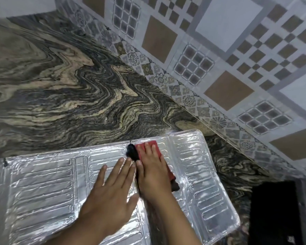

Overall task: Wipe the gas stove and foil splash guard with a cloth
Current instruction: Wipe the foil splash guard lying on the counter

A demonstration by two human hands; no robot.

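Observation:
The foil splash guard (198,174) lies flat on the counter, silver and embossed with ribbed panels, filling the lower half of the view. A red and black cloth (148,145) rests on its top middle panel. My right hand (152,172) lies flat on the cloth with fingers extended, pressing it against the foil. My left hand (111,190) sits beside it to the left, palm down on the bare foil with fingers spread, holding nothing. The gas stove is out of view.
A dark marble counter (69,82) with swirling beige veins stretches behind the foil. A patterned tile wall (219,50) runs along its far right edge. A black rectangular opening (274,209) sits at the lower right.

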